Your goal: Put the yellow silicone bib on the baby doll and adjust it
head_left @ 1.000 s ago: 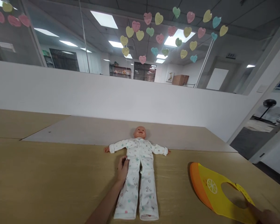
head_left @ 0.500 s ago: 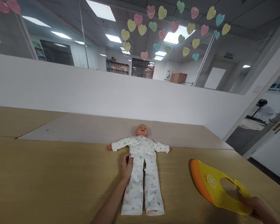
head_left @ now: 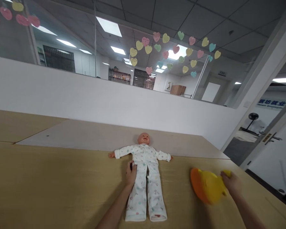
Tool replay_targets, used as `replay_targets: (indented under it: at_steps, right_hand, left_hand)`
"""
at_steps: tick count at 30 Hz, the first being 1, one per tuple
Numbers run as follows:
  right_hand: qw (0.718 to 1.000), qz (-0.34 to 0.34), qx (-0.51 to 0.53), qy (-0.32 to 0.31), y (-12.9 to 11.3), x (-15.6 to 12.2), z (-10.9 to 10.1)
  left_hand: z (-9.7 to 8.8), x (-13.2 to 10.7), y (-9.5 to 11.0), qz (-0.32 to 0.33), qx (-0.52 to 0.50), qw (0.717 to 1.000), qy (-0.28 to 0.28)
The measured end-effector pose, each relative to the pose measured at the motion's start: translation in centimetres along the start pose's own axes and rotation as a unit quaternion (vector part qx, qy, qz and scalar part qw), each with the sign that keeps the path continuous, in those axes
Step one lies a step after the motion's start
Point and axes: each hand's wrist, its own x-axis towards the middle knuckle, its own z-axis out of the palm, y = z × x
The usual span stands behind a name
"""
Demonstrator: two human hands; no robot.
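A baby doll (head_left: pixel 143 139) lies on its back on the table, arms spread, dressed in a white pajama top and trousers (head_left: pixel 146 178) with small coloured prints. My left hand (head_left: pixel 131 172) is at the doll's hip, on the left side of the picture, its fingers curled against the clothing. On the right, my right hand (head_left: pixel 231 182) grips one end of a yellow silicone bib (head_left: pixel 211 187) with an orange pocket edge. The bib is raised at an angle, bent and blurred by motion.
The wooden table (head_left: pixel 50 184) has a grey panel (head_left: pixel 97 135) along its back, against a white wall (head_left: pixel 124 101). Above are glass panes with heart-shaped notes (head_left: pixel 165 38). At the right stands a door (head_left: pixel 274 156), with a black fan (head_left: pixel 253 116) beyond it.
My right hand has moved left and up, lifting the bib, which has turned and folded from its flatter position. My left hand stays at the doll's hip. The view has tilted slightly.
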Motion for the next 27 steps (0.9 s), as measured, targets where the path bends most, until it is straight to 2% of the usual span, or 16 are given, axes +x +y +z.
replay_targets:
  at_steps: [3,5,7,8,9,10,13,15,17,19,22,24,27]
  right_hand:
    - [0.998,-0.033,0.048,-0.016,-6.4,0.8,0.5]
    - [0.988,-0.038,0.145,-0.045,-11.2,0.6,0.8]
    - [0.966,-0.079,0.233,-0.075,-15.9,-0.6,0.9]
    - [0.952,-0.09,0.276,-0.097,-18.1,-1.5,0.8]
    - [0.939,-0.096,0.305,-0.127,-20.2,-2.5,0.5]
    - [0.926,-0.099,0.33,-0.153,-22.1,-3.7,0.1]
    - [0.882,-0.111,0.395,-0.233,-26.5,-7.2,-1.2]
    - [0.851,-0.111,0.433,-0.276,-28.1,-9.2,-2.0]
    - [0.827,-0.108,0.462,-0.303,-28.8,-10.7,-2.6]
    - [0.816,-0.104,0.471,-0.32,-28.7,-11.9,-3.0]
    - [0.818,-0.098,0.45,-0.344,-28.1,-13.1,-3.3]
    - [0.813,-0.094,0.443,-0.366,-27.8,-13.8,-3.2]
    - [0.795,-0.084,0.461,-0.386,-27.7,-14.5,-2.5]
  left_hand:
    - [0.1,-0.4,1.4,0.036,0.004,0.999,-0.003]
    - [0.5,-1.0,3.4,0.088,0.005,0.996,-0.022]
    - [1.2,-1.8,6.0,0.128,-0.001,0.99,-0.066]
    - [1.5,-2.2,7.6,0.142,-0.011,0.983,-0.117]
    - [1.9,-2.5,9.2,0.134,-0.025,0.977,-0.163]
    - [2.2,-2.9,10.7,0.095,-0.047,0.974,-0.202]
    - [2.0,-3.7,14.3,-0.083,-0.129,0.936,-0.317]
    - [0.9,-4.3,15.3,-0.112,-0.201,0.897,-0.378]
    - [-0.8,-5.2,15.3,-0.085,-0.258,0.877,-0.397]
    - [-2.7,-6.1,14.4,-0.082,-0.273,0.886,-0.366]
    - [-5.1,-7.1,13.0,-0.114,-0.28,0.895,-0.327]
    - [-6.0,-7.4,12.4,-0.132,-0.292,0.885,-0.336]
    - [-6.3,-7.7,12.5,-0.141,-0.31,0.877,-0.339]
